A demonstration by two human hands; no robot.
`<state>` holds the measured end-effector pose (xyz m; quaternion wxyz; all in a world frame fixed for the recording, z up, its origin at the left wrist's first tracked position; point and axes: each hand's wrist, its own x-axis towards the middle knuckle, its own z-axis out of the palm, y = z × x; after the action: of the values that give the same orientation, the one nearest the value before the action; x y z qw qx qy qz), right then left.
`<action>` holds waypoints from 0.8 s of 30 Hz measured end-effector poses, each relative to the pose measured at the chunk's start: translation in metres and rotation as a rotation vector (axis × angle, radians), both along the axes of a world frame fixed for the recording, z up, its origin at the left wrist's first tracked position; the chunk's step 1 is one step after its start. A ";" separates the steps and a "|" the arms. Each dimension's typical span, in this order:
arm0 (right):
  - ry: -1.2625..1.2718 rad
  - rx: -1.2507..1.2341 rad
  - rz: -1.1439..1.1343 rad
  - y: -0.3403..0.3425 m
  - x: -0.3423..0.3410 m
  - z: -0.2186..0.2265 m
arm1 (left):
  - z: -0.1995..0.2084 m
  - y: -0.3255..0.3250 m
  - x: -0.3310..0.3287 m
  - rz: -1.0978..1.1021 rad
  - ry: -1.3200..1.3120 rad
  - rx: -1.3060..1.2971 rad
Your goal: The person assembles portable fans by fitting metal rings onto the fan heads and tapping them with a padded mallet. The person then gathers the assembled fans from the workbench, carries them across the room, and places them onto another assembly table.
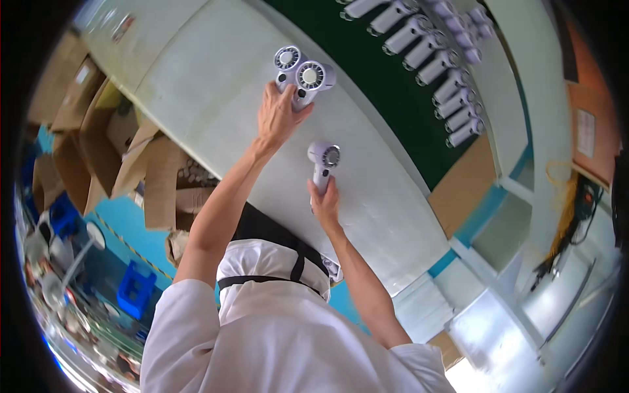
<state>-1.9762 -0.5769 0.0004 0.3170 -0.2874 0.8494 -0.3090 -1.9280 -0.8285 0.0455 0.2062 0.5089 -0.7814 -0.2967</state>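
Two pale lilac handheld fans are together in my left hand [276, 114], over the pale worktable. The left fan [287, 59] and the right fan [310, 76] have their round grilles turned up, with the heads touching. My fingers wrap their handles and partly hide them. Closer to my body, my right hand [325, 202] grips the lower handle of a third handheld fan [323, 156]. Its head points away from me, grille facing right, and a dark button shows on the handle.
Beyond the pale worktable [386, 223] runs a green belt [341, 52] carrying rows of similar fans [436, 65]. Opened cardboard boxes [160, 187] stand along the table's left side. A blue stool [136, 288] is on the floor at left. A brown board [462, 183] lies at the belt's right end.
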 end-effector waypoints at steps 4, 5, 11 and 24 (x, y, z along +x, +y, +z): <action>-0.123 0.027 -0.170 0.000 -0.009 0.027 | -0.001 0.015 -0.049 -0.214 0.029 0.124; -0.161 0.017 -0.223 -0.005 -0.012 0.041 | -0.001 0.019 -0.054 -0.265 0.042 0.075; 0.220 -0.184 -0.641 0.037 -0.146 0.028 | 0.001 0.055 -0.067 -0.422 0.015 0.054; 0.327 0.027 -0.919 0.045 -0.494 -0.029 | -0.003 0.180 -0.043 -0.275 -0.168 0.005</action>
<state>-2.4704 -0.5321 -0.0282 0.0137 0.0766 0.9310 -0.3567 -1.9713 -0.6489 0.0424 0.0963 0.4207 -0.8574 -0.2804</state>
